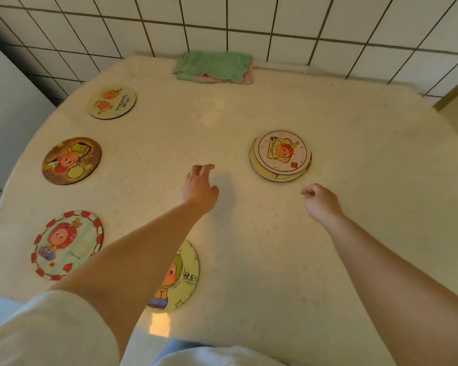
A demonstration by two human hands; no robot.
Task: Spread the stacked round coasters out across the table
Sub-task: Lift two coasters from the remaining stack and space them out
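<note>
A small stack of round cartoon coasters lies right of the table's middle, its top one pale with a pink border. Several single coasters lie flat on the left side: a cream one at the back, a brown one, a red-bordered one and a green one partly hidden under my left forearm. My left hand hovers over bare table left of the stack, fingers loosely apart and empty. My right hand hangs just below the stack, fingers curled in, holding nothing.
A folded green and pink cloth lies at the table's back edge against the tiled wall. The cream table has a rounded left edge, with a grey surface beyond it.
</note>
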